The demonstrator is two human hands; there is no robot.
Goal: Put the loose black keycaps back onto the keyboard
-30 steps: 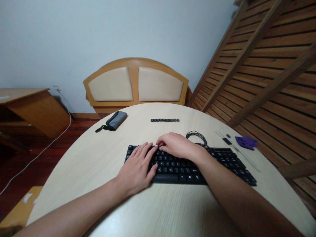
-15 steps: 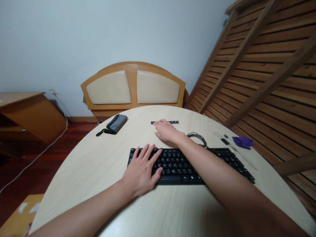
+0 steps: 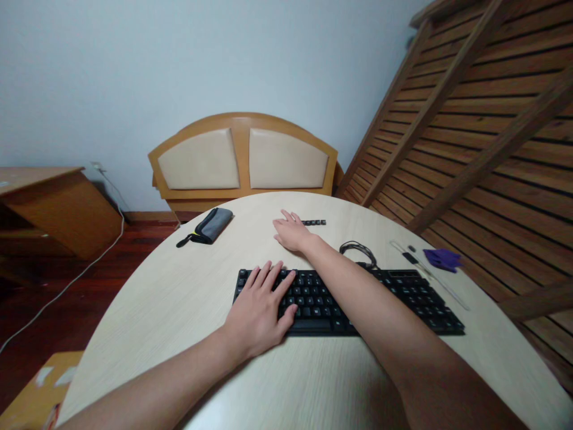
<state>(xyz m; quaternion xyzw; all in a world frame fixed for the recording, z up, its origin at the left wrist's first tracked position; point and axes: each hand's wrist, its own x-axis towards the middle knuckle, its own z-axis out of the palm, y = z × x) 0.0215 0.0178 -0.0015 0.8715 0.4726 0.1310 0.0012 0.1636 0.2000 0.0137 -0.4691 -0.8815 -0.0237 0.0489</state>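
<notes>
Head view: the left hand (image 3: 259, 316) lies spread on the keyboard (image 3: 313, 325), which stretches toward the right edge of the table (image 3: 156, 310); it grasps nothing. Toward the table's far edge, the right hand (image 3: 293, 232) partly hides a row of small black keycaps (image 3: 315, 223); whether it pinches one, I cannot tell. A light touch from above seems best (a sideways drag could skew the row), with the right forearm (image 3: 371, 304) clear of the keyboard.
</notes>
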